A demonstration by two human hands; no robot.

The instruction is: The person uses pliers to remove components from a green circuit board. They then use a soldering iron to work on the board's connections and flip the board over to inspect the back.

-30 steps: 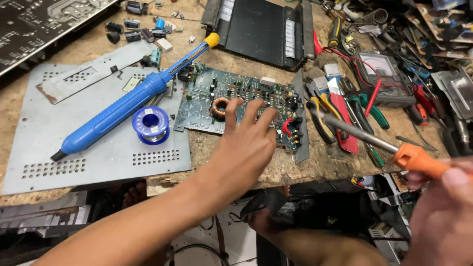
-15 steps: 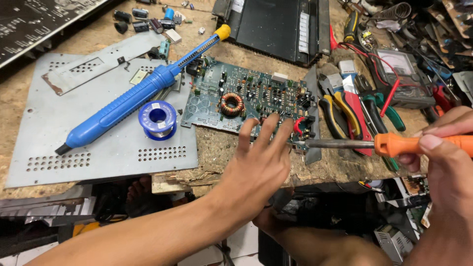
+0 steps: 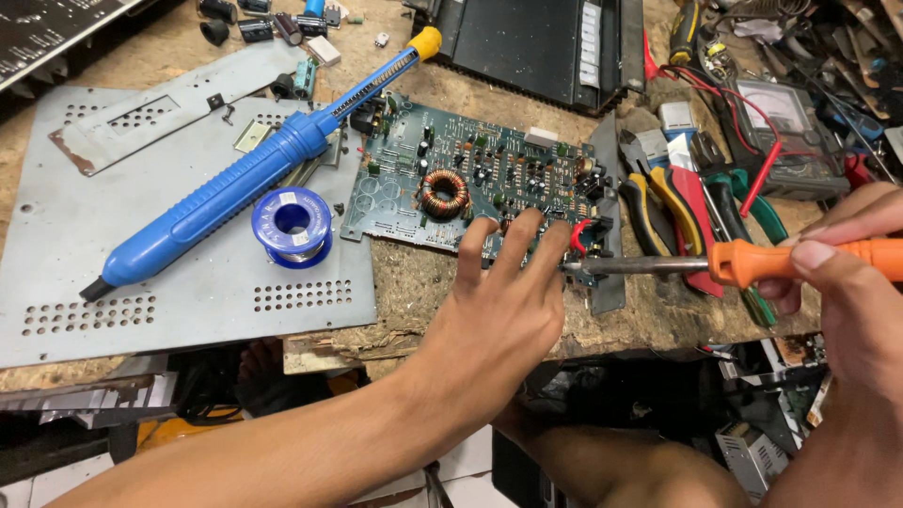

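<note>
Head view: soldering iron (image 3: 743, 263) lies level, tip leftward.

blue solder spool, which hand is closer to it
Left. The left hand rests on the circuit board, just right of the solder spool; the right hand is far right, holding the soldering iron.

A worn wooden bench (image 3: 414, 282) fills the scene, its near edge chipped and flaking. Below it lies dark space with a patch of pale tiled floor (image 3: 461, 466) near the middle. Even, bright light falls from above.
</note>
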